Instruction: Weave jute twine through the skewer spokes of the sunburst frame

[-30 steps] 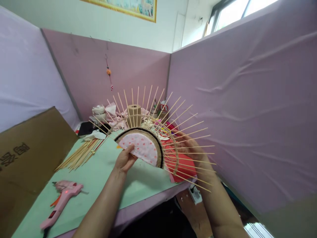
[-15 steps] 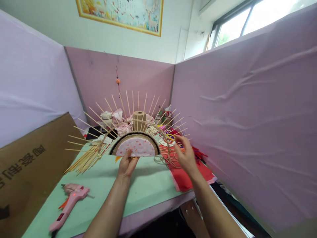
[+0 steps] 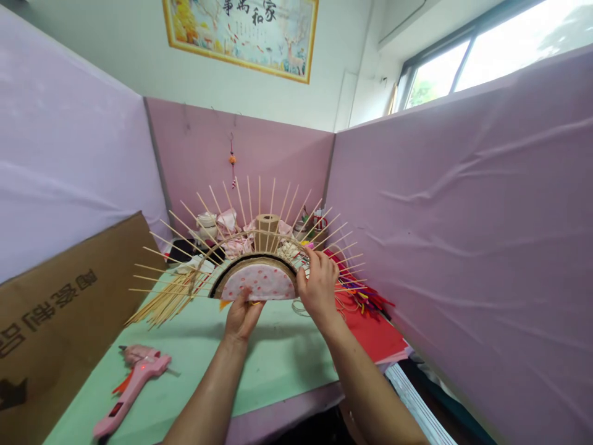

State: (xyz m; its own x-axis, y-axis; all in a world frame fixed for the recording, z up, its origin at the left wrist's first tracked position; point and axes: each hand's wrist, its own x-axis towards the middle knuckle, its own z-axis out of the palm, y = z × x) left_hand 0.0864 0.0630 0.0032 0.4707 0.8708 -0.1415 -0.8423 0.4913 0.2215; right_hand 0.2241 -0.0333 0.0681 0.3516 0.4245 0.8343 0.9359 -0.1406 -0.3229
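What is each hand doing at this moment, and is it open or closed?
Left hand: closed on the half-round piece, at its bottom edge.
Right hand: partly curled at the piece's right side; grip cannot be told.

A printed cardboard panel point(image 3: 60, 303) leans along the left edge of the green-topped table point(image 3: 278, 352). Near the far edge stands a pale lidded jar point(image 3: 207, 222); red sheets point(image 3: 370, 334) lie at the right edge. Behind, an orange-beaded ornament point(image 3: 232, 159) hangs on the pink partition point(image 3: 199, 145), below a gold-framed picture point(image 3: 245, 40).
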